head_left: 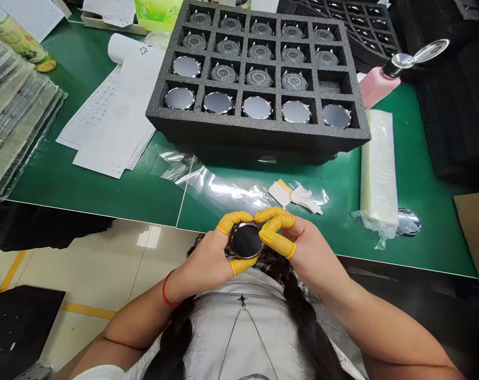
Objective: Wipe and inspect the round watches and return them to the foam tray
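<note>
Close to my body, a round smartwatch case (246,241) without a strap is held with its dark glass face up. My left hand (208,258) grips it by the rim, thumb and fingers on opposite sides. Yellow finger cots cover the fingertips of both hands. My right hand (298,237) is closed at the watch's right edge, its thumb and forefinger pressed on the rim. Beyond the hands, a black foam tray (259,129) carries several more watch cases in square slots: the front ones face up, most at the back show their undersides.
On the green table (152,195) lie clear plastic film (223,190), small white scraps (303,198) and paper sheets (121,116). At right are a wrapped pack of wipes (377,169) and a pink pump bottle (380,87). Stacked clear trays (18,116) stand left.
</note>
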Motion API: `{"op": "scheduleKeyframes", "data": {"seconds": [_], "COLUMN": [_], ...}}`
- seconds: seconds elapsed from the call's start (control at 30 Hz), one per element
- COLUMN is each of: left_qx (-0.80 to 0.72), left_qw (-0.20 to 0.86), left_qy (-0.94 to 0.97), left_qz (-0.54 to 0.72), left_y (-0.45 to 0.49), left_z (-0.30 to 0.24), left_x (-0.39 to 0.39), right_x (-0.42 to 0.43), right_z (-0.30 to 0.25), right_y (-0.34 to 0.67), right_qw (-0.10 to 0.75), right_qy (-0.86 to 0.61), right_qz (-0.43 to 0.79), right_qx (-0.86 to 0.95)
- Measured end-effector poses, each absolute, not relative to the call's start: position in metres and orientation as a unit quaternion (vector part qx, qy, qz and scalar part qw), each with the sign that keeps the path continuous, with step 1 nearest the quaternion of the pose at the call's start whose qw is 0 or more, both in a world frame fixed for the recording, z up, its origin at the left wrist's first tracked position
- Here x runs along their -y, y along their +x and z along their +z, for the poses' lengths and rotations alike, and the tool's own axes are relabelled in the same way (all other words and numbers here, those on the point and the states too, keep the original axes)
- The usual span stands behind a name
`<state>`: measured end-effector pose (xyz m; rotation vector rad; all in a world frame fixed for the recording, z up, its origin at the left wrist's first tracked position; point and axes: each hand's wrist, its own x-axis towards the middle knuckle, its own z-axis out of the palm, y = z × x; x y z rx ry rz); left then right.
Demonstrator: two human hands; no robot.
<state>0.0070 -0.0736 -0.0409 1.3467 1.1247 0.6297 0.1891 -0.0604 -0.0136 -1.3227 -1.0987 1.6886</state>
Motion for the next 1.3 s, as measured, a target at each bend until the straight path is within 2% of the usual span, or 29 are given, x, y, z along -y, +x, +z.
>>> {"op": "scheduleKeyframes", "data": {"seconds": [0.37,0.63,0.7,0.8,0.9,0.97,1.13,1.3], "left_qx": [-0.475,-0.476,-0.478,-0.492,-0.504,-0.500,-0.471,-0.475], "left_qw": [0.587,0.585,0.590,0.592,0.601,0.612,0.633,0.619], "left_qy": [0.593,0.594,0.588,0.574,0.554,0.547,0.548,0.563], "left_qz": [0.279,0.280,0.279,0.280,0.280,0.277,0.279,0.274], "left_y": [0.007,0.007,0.007,0.007,0.006,0.006,0.006,0.009], "left_z": [-0.041,-0.041,-0.041,-0.039,-0.038,-0.038,-0.039,-0.038], "left_x": [0.075,0.076,0.076,0.076,0.075,0.075,0.074,0.075], "right_x": [0.063,0.064,0.065,0.068,0.070,0.071,0.068,0.060], "right_z": [-0.016,-0.017,-0.020,-0.027,-0.034,-0.036,-0.034,-0.032], "right_y": [0.189,0.188,0.189,0.191,0.193,0.191,0.180,0.175], "right_qw": [0.356,0.363,0.374,0.406,0.394,0.367,0.278,0.270], "right_qy": [-0.515,-0.514,-0.512,-0.505,-0.516,-0.521,-0.507,-0.464], "right_qz": [0.640,0.587,0.531,0.353,0.226,0.258,0.476,0.690], "right_qx": [0.445,0.509,0.563,0.675,0.726,0.726,0.663,0.486]}}
